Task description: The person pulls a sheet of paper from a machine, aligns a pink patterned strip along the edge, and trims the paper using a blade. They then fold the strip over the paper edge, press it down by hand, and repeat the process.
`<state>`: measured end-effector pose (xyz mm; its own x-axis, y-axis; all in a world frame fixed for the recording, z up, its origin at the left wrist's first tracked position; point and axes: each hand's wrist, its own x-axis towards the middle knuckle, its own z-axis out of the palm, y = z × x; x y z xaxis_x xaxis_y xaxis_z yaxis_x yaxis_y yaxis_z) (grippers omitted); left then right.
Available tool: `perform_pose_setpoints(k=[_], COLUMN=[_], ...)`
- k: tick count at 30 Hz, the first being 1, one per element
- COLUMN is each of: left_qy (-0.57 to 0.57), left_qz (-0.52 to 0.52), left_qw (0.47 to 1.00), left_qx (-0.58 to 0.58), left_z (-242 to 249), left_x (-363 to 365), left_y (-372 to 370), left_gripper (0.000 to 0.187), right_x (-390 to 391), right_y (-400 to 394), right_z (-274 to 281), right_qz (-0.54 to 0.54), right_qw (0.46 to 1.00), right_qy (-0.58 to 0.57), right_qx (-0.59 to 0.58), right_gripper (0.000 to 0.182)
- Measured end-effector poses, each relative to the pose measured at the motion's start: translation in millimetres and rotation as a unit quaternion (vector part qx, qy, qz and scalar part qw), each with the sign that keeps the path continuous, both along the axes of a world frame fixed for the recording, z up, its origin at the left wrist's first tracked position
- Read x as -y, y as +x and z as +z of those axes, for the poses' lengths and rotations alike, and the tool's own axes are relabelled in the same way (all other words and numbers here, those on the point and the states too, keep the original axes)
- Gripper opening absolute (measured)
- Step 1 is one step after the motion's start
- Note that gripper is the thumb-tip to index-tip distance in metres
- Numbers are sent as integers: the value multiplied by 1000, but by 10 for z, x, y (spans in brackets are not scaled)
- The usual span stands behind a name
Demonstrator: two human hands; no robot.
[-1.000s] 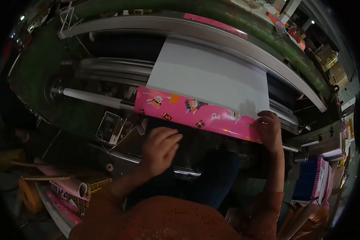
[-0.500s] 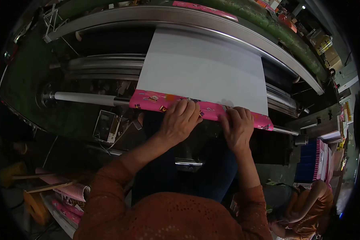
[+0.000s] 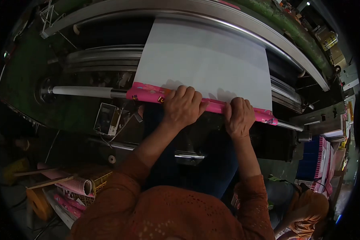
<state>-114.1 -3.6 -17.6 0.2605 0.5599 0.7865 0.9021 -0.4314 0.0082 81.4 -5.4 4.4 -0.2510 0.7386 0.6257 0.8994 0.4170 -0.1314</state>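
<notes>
A wide white sheet comes down from the machine. Its lower end is wound round a bar, showing as a pink printed roll. My left hand is closed over the roll left of its middle, thumb pointing right. Nearer its right end, my right hand is wrapped over the same roll. The undersides of the fingers are hidden. On the bar's left part is a white sleeve.
A long metal rail crosses above the sheet. Below the bar's left side stands a small box. A yellow basket and a pink striped roll lie lower left. Another person bends at lower right, near blue stacked material.
Both hands have turned further over the roll, away from me. The visible pink printed band is narrower, with more of it wound round the bar. The other person has bent lower.
</notes>
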Motion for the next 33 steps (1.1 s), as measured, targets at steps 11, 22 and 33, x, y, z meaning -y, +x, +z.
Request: perform_pose_setpoints(k=[11,22,33], left_qy=[-59,-97,-168], left_qz=[-13,-53,-16], left_qw=[996,972,986], left_qx=[71,208,-14], left_z=[175,485,513], left_x=[-88,-145,-255], left_y=[64,-24,-66], left_gripper=[19,24,48], right_x=[-79,-320,111], right_y=[-6,-30,14], right_z=[119,374,242], right_qz=[-7,-6,-7], right_qw=[999,993,999], right_qy=[-48,-116,-18], right_qx=[-14,-27,-42], right_gripper=[24,35,41])
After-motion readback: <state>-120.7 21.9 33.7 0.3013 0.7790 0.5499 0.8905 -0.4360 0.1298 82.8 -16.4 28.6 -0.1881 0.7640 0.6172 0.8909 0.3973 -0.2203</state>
